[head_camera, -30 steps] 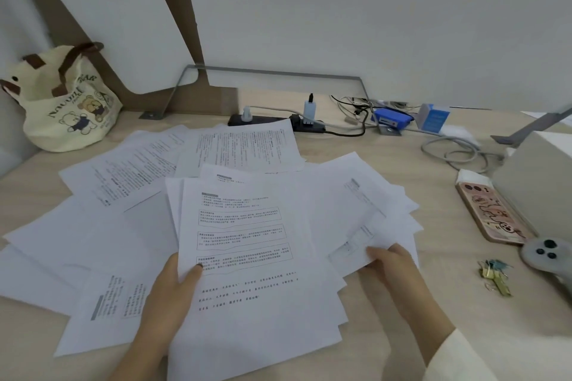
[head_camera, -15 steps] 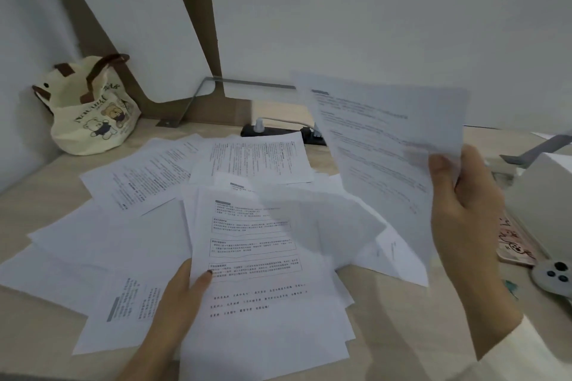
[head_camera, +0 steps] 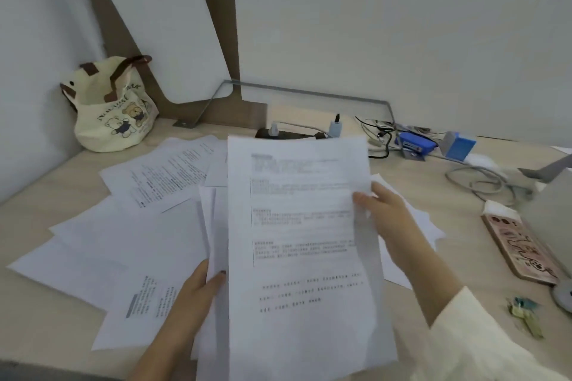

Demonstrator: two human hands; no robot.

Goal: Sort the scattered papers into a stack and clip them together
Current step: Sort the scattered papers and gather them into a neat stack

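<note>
A stack of printed white sheets [head_camera: 297,257] is held up in front of me over the desk. My left hand [head_camera: 198,294] grips its lower left edge, thumb on the front. My right hand [head_camera: 387,213] pinches the right edge of the top sheet. More loose papers [head_camera: 130,238] lie spread flat on the wooden desk to the left, some printed, some blank. A few sheet corners [head_camera: 424,226] show behind my right wrist. Small coloured clips [head_camera: 526,315] lie on the desk at the lower right.
A cream tote bag [head_camera: 114,108] with bears stands in the back left corner. A power strip [head_camera: 291,133], cables [head_camera: 479,176], a blue stapler [head_camera: 414,142] and a blue box [head_camera: 458,145] line the back. A phone [head_camera: 520,247] lies at the right beside a white box [head_camera: 554,207].
My right hand lifted a sheet from the right side, carried it left and laid it on top of the stack in my left hand. The stack is now raised off the desk.
</note>
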